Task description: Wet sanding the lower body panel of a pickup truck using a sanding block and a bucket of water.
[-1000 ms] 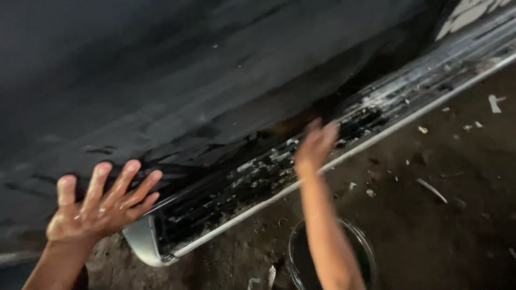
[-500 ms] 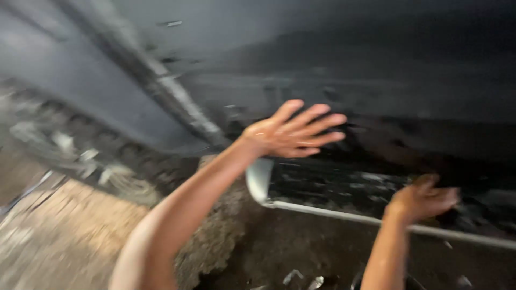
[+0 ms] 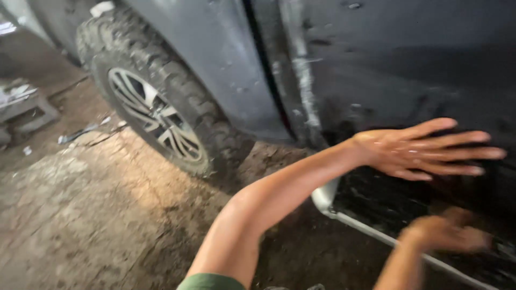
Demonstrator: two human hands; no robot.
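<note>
My left hand (image 3: 424, 147) lies flat against the dark grey car door (image 3: 387, 64), wet, with the fingers spread and nothing in it. Below it, my right hand (image 3: 446, 233) is blurred at the black side step (image 3: 371, 207) under the door. Its fingers look curled, and I cannot tell whether it holds anything. The step has a silver rim (image 3: 328, 201) at its front end and looks wet and dirty.
The car's front wheel (image 3: 156, 115), with a knobbly tyre and silver spokes, stands at the left. Muddy, wet ground (image 3: 91, 215) stretches in front of it. A low grey block (image 3: 24, 104) and scraps of litter lie at the far left.
The view has swung left, bringing the wheel and the ground into sight. My left hand stays flat on the door. My right hand remains low at the side step.
</note>
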